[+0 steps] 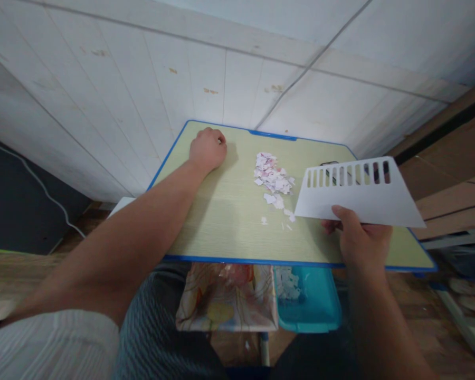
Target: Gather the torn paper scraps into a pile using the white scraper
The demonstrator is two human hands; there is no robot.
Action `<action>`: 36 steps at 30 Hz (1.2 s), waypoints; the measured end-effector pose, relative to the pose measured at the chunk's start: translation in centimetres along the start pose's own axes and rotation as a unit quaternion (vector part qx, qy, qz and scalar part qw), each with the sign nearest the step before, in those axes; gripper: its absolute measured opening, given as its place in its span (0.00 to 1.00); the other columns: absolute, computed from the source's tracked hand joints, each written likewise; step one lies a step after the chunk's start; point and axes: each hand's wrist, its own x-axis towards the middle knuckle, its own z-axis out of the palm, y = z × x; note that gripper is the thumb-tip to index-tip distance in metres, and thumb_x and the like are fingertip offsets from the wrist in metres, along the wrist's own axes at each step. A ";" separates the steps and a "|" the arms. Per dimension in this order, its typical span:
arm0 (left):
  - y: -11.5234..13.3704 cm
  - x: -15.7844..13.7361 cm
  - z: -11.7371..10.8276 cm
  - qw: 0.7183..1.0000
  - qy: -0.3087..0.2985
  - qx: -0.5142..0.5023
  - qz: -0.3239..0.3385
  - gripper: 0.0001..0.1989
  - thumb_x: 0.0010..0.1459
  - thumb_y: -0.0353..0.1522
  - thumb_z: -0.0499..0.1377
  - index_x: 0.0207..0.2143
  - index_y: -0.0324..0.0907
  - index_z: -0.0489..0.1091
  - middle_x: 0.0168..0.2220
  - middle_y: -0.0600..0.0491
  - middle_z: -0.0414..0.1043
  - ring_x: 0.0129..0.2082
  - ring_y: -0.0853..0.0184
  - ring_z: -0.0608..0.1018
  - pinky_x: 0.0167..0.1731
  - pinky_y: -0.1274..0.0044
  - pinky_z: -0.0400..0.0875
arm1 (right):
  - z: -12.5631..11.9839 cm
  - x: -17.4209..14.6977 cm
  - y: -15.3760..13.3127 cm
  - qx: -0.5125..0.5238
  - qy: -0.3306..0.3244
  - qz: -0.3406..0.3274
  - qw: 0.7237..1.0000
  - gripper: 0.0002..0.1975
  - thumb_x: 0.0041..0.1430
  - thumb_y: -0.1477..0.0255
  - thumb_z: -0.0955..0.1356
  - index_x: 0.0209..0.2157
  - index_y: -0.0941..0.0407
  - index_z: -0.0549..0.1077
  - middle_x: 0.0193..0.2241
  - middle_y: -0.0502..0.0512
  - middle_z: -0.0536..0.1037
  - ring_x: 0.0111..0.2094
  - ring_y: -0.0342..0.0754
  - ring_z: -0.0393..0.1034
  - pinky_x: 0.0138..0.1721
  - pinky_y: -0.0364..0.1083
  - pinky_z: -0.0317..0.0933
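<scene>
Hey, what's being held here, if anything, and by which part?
The right hand holds the slotted white sheet around the middle of its near edge. The left hand is curled; whether it holds anything can't be told.

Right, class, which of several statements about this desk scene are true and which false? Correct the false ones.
1. The right hand holds a flat white card with a row of slots. True.
2. The left hand grips that card too. False: it is curled at the far left of the pale yellow-green, blue-edged tabletop, apart from the card.
3. Small white paper scraps lie on the tabletop. True.
4. The scraps lie right of the card. False: they lie to its left.
5. The turquoise plastic bin contains white pieces. True.
</scene>
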 end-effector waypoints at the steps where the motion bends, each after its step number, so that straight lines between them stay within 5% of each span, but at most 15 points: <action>1: 0.0 0.0 0.0 1.000 0.002 0.002 0.001 0.14 0.73 0.26 0.61 0.48 0.46 0.87 0.62 0.40 0.86 0.69 0.44 0.82 0.76 0.55 0.77 | 0.0 0.0 -0.1 0.002 -0.001 -0.002 1.000 0.11 0.55 0.64 0.80 0.33 0.51 0.79 0.24 0.48 0.81 0.19 0.49 0.74 0.19 0.47 0.68; 11: 0.5 -0.2 -0.4 1.000 -0.009 0.010 -0.006 0.16 0.72 0.26 0.60 0.50 0.45 0.88 0.63 0.39 0.86 0.69 0.44 0.83 0.76 0.55 0.76 | 0.1 -0.2 0.1 0.052 -0.012 -0.016 0.998 0.11 0.58 0.65 0.81 0.33 0.52 0.79 0.27 0.49 0.83 0.21 0.48 0.74 0.20 0.46 0.70; 20: 0.5 -0.3 -0.5 1.000 -0.011 0.000 -0.007 0.15 0.72 0.25 0.60 0.49 0.46 0.87 0.62 0.40 0.86 0.69 0.44 0.82 0.74 0.54 0.77 | 0.4 -1.3 -1.5 -0.006 -0.100 -0.054 0.993 0.16 0.60 0.61 0.82 0.25 0.52 0.80 0.21 0.53 0.81 0.20 0.52 0.77 0.23 0.49 0.76; 28: 0.1 -0.1 -0.1 1.000 -0.003 -0.018 0.000 0.14 0.69 0.27 0.62 0.49 0.50 0.87 0.58 0.43 0.86 0.66 0.43 0.81 0.73 0.52 0.78 | 1.5 -2.3 -2.2 -0.027 -0.189 -0.061 0.980 0.24 0.66 0.52 0.83 0.23 0.52 0.83 0.25 0.60 0.87 0.27 0.55 0.84 0.37 0.53 0.86; 36: 0.7 -0.4 -0.4 1.000 -0.017 -0.011 -0.006 0.14 0.72 0.26 0.60 0.49 0.46 0.86 0.63 0.40 0.85 0.69 0.44 0.80 0.74 0.54 0.77 | -1.4 -1.4 -2.3 -0.034 -0.190 -0.065 0.979 0.18 0.62 0.63 0.82 0.22 0.49 0.79 0.21 0.52 0.82 0.24 0.52 0.78 0.30 0.50 0.77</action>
